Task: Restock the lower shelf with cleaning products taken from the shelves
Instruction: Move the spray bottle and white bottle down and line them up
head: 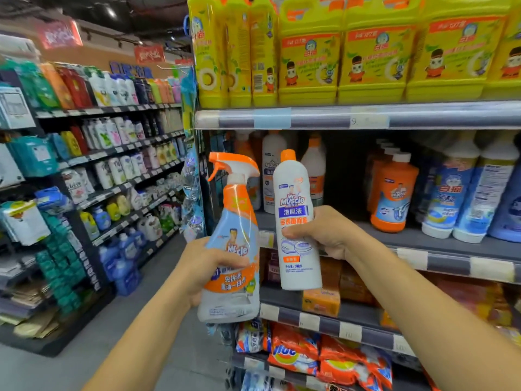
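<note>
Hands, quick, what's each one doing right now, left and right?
Left hand: closed, holding the spray bottle.
Right hand: closed, holding the white bottle.

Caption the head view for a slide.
Left hand holds a spray bottle, right hand a white bottle, before stocked shelves.
</note>
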Available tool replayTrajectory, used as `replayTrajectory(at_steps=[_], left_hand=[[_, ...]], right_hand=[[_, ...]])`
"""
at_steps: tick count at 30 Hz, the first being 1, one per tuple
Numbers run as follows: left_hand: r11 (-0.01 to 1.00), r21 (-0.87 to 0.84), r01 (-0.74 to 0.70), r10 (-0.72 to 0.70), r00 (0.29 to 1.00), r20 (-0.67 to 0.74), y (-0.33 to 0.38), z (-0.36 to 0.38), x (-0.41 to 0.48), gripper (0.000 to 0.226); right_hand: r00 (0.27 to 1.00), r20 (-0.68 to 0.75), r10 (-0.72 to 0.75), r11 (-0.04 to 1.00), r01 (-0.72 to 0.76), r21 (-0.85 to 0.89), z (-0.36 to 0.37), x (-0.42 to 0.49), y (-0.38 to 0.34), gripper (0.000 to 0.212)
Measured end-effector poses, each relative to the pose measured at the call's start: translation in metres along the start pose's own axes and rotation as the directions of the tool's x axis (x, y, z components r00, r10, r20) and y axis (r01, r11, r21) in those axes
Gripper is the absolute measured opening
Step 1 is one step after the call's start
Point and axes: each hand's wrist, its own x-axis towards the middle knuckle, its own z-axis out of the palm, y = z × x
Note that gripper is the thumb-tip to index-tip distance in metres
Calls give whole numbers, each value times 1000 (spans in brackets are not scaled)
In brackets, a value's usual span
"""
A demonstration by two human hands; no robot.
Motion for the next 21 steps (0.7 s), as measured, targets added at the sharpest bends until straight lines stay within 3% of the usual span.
replayTrajectory(at_steps=[4,8,21], left_hand=[[999,10,33,-34,999,30,-9,-21,27,31],[999,37,39,-42,996,80,-9,-36,50,66],[1000,-9,3,-2,993,114,-4,-48,97,66]], right_hand=[[998,-45,34,999,-34,-4,10,43,0,35],[998,-59,30,999,-28,43,13,83,-2,33],[958,-227,-172,983,183,25,27,155,-4,46]])
